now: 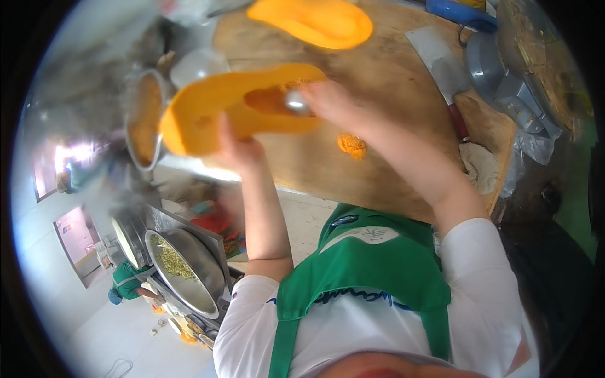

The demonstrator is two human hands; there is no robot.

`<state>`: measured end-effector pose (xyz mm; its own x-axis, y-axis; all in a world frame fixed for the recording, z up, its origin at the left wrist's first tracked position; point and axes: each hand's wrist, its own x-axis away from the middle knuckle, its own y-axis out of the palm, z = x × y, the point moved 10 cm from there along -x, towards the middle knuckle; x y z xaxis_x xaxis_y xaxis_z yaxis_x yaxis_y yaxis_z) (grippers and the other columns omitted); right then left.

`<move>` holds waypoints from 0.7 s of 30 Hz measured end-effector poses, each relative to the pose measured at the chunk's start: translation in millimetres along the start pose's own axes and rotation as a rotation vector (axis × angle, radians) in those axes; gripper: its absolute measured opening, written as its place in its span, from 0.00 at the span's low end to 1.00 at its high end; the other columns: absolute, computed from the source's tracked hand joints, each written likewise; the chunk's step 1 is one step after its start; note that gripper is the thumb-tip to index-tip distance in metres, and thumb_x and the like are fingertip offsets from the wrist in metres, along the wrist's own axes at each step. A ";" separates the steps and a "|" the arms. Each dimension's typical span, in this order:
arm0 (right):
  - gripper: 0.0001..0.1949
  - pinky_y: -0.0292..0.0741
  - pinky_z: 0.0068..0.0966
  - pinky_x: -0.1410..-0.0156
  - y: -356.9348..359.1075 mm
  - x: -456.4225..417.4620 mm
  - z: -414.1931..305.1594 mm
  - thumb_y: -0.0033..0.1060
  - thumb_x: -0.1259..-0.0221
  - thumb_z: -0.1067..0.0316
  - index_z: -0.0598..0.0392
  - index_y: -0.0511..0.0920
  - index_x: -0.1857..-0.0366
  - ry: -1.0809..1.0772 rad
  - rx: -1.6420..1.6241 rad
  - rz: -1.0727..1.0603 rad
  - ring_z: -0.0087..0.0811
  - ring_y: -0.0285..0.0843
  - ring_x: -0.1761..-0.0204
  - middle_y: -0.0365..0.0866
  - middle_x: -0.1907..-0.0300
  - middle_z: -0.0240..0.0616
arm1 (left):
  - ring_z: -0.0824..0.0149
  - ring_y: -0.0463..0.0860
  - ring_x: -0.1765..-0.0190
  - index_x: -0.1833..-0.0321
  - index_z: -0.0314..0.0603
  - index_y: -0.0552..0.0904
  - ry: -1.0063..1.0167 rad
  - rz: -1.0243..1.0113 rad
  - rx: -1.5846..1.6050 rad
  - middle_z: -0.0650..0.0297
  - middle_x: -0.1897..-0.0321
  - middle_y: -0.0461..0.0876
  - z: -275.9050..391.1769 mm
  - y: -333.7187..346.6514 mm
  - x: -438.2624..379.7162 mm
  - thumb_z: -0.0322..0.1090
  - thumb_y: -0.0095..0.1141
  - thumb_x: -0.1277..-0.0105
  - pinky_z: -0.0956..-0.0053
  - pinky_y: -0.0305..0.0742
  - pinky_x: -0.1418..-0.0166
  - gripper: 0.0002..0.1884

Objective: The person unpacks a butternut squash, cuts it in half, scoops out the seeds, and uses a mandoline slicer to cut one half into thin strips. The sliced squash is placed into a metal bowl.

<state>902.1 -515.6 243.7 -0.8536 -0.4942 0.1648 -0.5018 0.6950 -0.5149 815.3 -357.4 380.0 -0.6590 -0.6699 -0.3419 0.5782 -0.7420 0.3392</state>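
A long orange squash half (194, 106) is held above the wooden board (307, 163), its hollowed end toward the right. My left hand (238, 149) grips it from the near side, thumb over the cut face. Inside the seed cavity, a rounded shiny metal tool (296, 101), probably a spoon, is in my right hand (326, 100); motion blur hides its handle. A clump of orange squash pulp (352, 145) lies on the board near my right forearm. Farther back rests another squash half (314, 23), cut side up.
A cleaver (437, 61) with a dark red handle lies at right, near a folded cloth (479, 165) and a grey metal appliance (510, 94). Left of the board stands a metal bowl (156, 156) with orange contents. A large steel basin (208, 288) holds chopped greens; a person (127, 283) bends beyond it.
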 end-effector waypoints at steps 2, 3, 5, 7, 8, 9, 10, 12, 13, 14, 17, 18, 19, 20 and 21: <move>0.24 0.76 0.40 0.54 7.6 -6.6 -12.0 0.35 0.32 0.48 0.53 0.82 0.69 0.053 -0.174 0.015 0.44 0.82 0.63 0.82 0.69 0.47 | 0.64 0.75 0.47 0.41 0.39 0.68 -0.013 -0.027 -0.002 0.60 0.48 0.74 1.5 18.5 2.8 0.30 0.56 0.39 0.68 0.72 0.43 0.22; 0.23 0.76 0.40 0.54 15.3 -8.3 -4.7 0.36 0.32 0.49 0.54 0.82 0.69 0.081 -0.152 0.007 0.44 0.81 0.63 0.82 0.69 0.47 | 0.64 0.75 0.47 0.41 0.39 0.68 -0.016 -0.053 -0.003 0.60 0.48 0.74 2.8 28.3 2.3 0.30 0.56 0.39 0.68 0.72 0.43 0.22; 0.23 0.75 0.40 0.54 26.3 -12.4 21.5 0.36 0.32 0.49 0.55 0.82 0.69 0.077 -0.011 -0.044 0.47 0.81 0.62 0.82 0.68 0.49 | 0.64 0.75 0.47 0.41 0.39 0.68 -0.014 -0.031 -0.021 0.60 0.48 0.74 2.6 26.5 -0.1 0.29 0.55 0.39 0.68 0.72 0.43 0.22; 0.24 0.75 0.40 0.53 21.1 -6.6 57.7 0.37 0.32 0.49 0.58 0.81 0.70 0.036 0.215 -0.117 0.49 0.80 0.62 0.82 0.68 0.51 | 0.64 0.75 0.47 0.41 0.39 0.68 -0.027 -0.034 -0.038 0.60 0.48 0.74 4.8 20.6 -5.2 0.29 0.55 0.39 0.67 0.72 0.43 0.22; 0.24 0.75 0.41 0.53 16.6 -9.9 55.1 0.36 0.32 0.49 0.58 0.81 0.70 0.012 0.201 -0.086 0.49 0.80 0.62 0.82 0.68 0.50 | 0.64 0.75 0.47 0.41 0.40 0.69 -0.042 -0.048 -0.043 0.60 0.48 0.74 4.0 18.8 -9.2 0.29 0.55 0.40 0.67 0.72 0.43 0.22; 0.25 0.75 0.41 0.53 5.3 -9.9 38.0 0.36 0.32 0.49 0.58 0.81 0.70 -0.020 0.194 -0.069 0.49 0.81 0.62 0.82 0.68 0.50 | 0.64 0.75 0.47 0.41 0.40 0.69 -0.054 -0.045 -0.048 0.60 0.48 0.74 0.0 16.2 -9.7 0.29 0.55 0.40 0.67 0.72 0.43 0.22; 0.25 0.75 0.41 0.53 3.8 -6.3 26.5 0.35 0.32 0.49 0.58 0.81 0.70 -0.033 0.173 -0.049 0.49 0.81 0.61 0.82 0.68 0.50 | 0.64 0.75 0.47 0.41 0.40 0.69 -0.053 -0.048 -0.036 0.60 0.48 0.74 -0.4 19.5 -7.7 0.29 0.55 0.40 0.67 0.72 0.43 0.22; 0.25 0.76 0.40 0.54 15.7 -15.7 4.6 0.35 0.31 0.49 0.56 0.82 0.71 -0.005 -0.023 0.018 0.46 0.82 0.62 0.83 0.68 0.48 | 0.64 0.75 0.47 0.41 0.39 0.69 -0.047 -0.050 -0.007 0.60 0.48 0.74 2.3 34.4 -3.8 0.28 0.55 0.40 0.68 0.72 0.43 0.22; 0.25 0.76 0.40 0.54 19.4 -17.0 -0.8 0.35 0.31 0.49 0.55 0.82 0.71 0.007 -0.120 0.051 0.44 0.82 0.62 0.83 0.68 0.47 | 0.64 0.75 0.46 0.41 0.39 0.69 -0.028 -0.079 -0.012 0.60 0.48 0.74 4.2 39.3 -4.1 0.28 0.55 0.40 0.68 0.73 0.43 0.22; 0.24 0.76 0.39 0.54 30.0 -16.2 19.1 0.33 0.31 0.49 0.52 0.82 0.68 0.127 -0.019 -0.005 0.43 0.82 0.62 0.83 0.67 0.46 | 0.63 0.75 0.46 0.41 0.39 0.69 -0.008 -0.109 -0.016 0.60 0.48 0.74 3.8 44.4 -5.8 0.27 0.54 0.40 0.68 0.73 0.43 0.22; 0.24 0.76 0.37 0.52 25.5 -9.3 82.4 0.32 0.30 0.50 0.53 0.82 0.68 0.106 0.208 -0.110 0.46 0.81 0.62 0.83 0.67 0.47 | 0.63 0.75 0.46 0.41 0.39 0.68 0.046 -0.147 -0.018 0.59 0.47 0.74 5.6 49.2 -18.2 0.26 0.54 0.40 0.67 0.73 0.43 0.23; 0.24 0.76 0.39 0.54 19.5 -3.9 62.1 0.31 0.30 0.51 0.54 0.81 0.68 -0.010 0.298 -0.109 0.47 0.81 0.64 0.83 0.68 0.47 | 0.63 0.75 0.46 0.40 0.39 0.67 0.069 -0.135 -0.013 0.59 0.47 0.73 4.9 47.7 -23.8 0.25 0.54 0.41 0.67 0.73 0.43 0.23; 0.24 0.76 0.39 0.55 2.9 -3.7 39.6 0.32 0.30 0.51 0.54 0.81 0.68 -0.036 0.276 -0.049 0.48 0.81 0.64 0.83 0.68 0.48 | 0.62 0.75 0.46 0.40 0.39 0.67 0.109 -0.109 -0.034 0.59 0.47 0.73 9.3 46.0 -25.4 0.24 0.54 0.41 0.67 0.73 0.43 0.24; 0.23 0.76 0.40 0.56 -10.6 -3.1 15.6 0.32 0.30 0.51 0.54 0.81 0.69 -0.035 0.240 0.021 0.48 0.81 0.65 0.82 0.69 0.48 | 0.62 0.75 0.45 0.40 0.39 0.66 0.128 -0.106 -0.054 0.59 0.47 0.73 9.3 47.5 -25.0 0.23 0.54 0.41 0.67 0.73 0.42 0.25; 0.23 0.76 0.40 0.58 -15.3 -7.7 -1.3 0.33 0.30 0.52 0.54 0.81 0.70 -0.033 0.202 0.090 0.49 0.81 0.66 0.82 0.70 0.48 | 0.62 0.75 0.45 0.39 0.39 0.66 0.145 -0.104 -0.077 0.59 0.46 0.73 7.5 49.7 -24.1 0.23 0.54 0.42 0.66 0.73 0.42 0.26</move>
<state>916.2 -521.8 251.4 -0.8868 -0.4542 0.0852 -0.3832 0.6197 -0.6849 856.3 -377.9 411.7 -0.6445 -0.5820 -0.4960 0.5491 -0.8036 0.2295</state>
